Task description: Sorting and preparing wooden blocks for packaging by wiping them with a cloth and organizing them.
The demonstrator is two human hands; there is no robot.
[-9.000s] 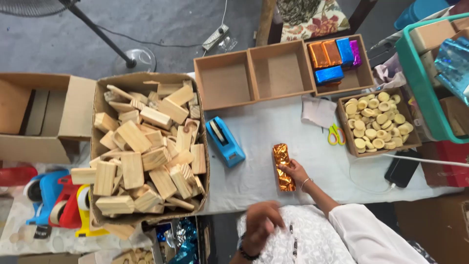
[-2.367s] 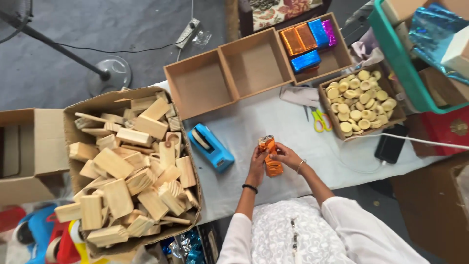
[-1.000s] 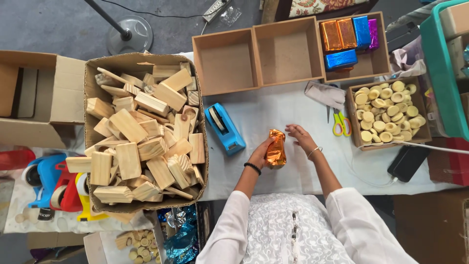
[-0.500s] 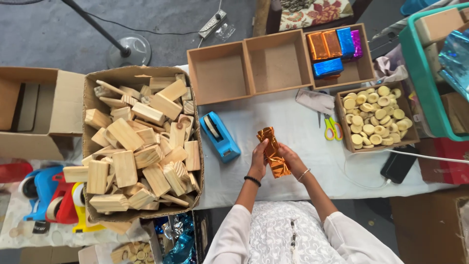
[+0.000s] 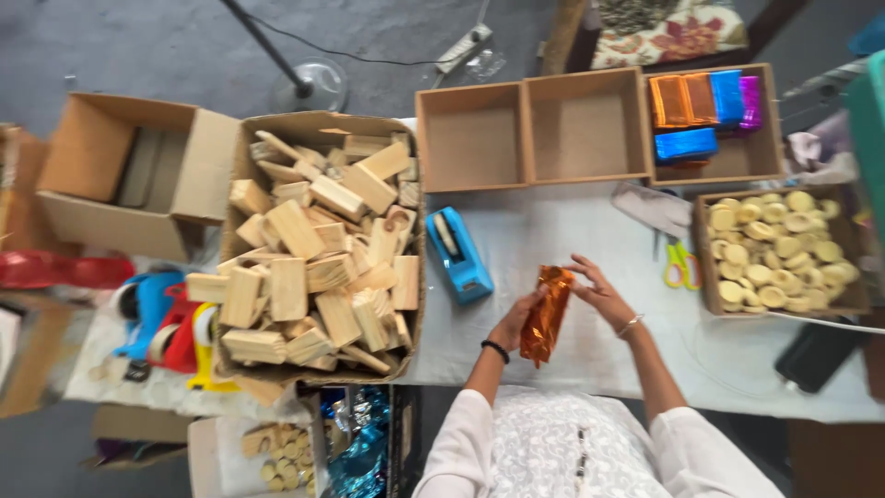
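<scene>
Both my hands hold a long block wrapped in shiny orange foil (image 5: 546,314) above the white table (image 5: 553,231). My left hand (image 5: 513,325) grips its lower left side, a dark band on the wrist. My right hand (image 5: 601,293) presses the foil at the upper right end, fingers spread over it, a thin bracelet on the wrist. The wrapped block stands tilted, its top toward the far side.
A blue tape dispenser (image 5: 457,252) lies left of my hands. A cardboard box of wooden blocks (image 5: 318,254) stands further left. Three-part brown tray (image 5: 590,129) holds coloured foil sheets (image 5: 701,109). A box of round wooden discs (image 5: 779,251), scissors (image 5: 680,263) and a dark phone (image 5: 816,355) sit right.
The foil-wrapped block went from lying on the table under one hand to being held up in both hands and turned while the foil is pressed around it.
</scene>
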